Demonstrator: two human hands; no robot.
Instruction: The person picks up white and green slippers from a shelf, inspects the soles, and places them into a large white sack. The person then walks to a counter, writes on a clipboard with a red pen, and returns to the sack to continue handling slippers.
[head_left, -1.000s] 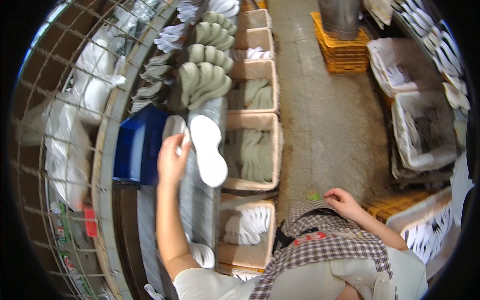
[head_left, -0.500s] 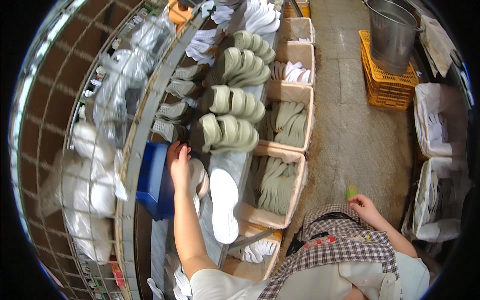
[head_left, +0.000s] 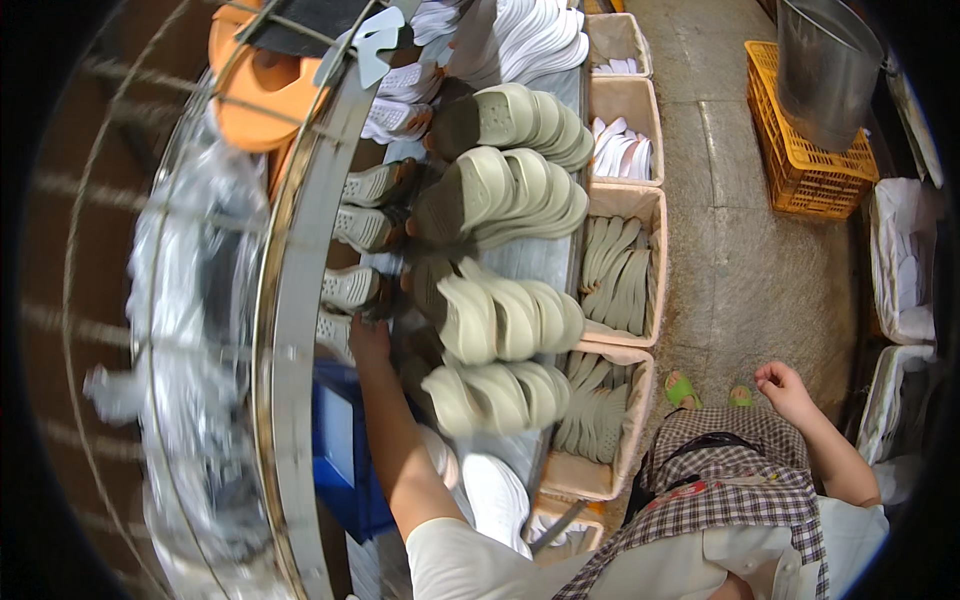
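Observation:
My left hand (head_left: 371, 343) reaches across the shelf to a grey patterned shoe sole (head_left: 335, 336) at its far left side. The fingers are in shadow at the sole's edge, and I cannot tell whether they grip it. Just right of that hand, several stacks of pale green soles (head_left: 510, 318) lean in rows. More grey soles (head_left: 350, 288) lie beyond my fingertips. White soles (head_left: 495, 497) lie nearer to me on the shelf. My right hand (head_left: 787, 392) hangs at my right side above the floor, fingers curled in, with nothing seen in it.
A blue bin (head_left: 345, 440) stands beside my left forearm. Lined baskets of soles (head_left: 612, 275) line the shelf's right edge. A metal frame with wire mesh (head_left: 300, 350) rises on the left. A yellow crate (head_left: 815, 185) bears a metal pot (head_left: 828, 75) across the aisle.
My left hand has moved farther along the shelf, from beside the blue bin to the grey soles. The view has shifted, and both my green shoes now show.

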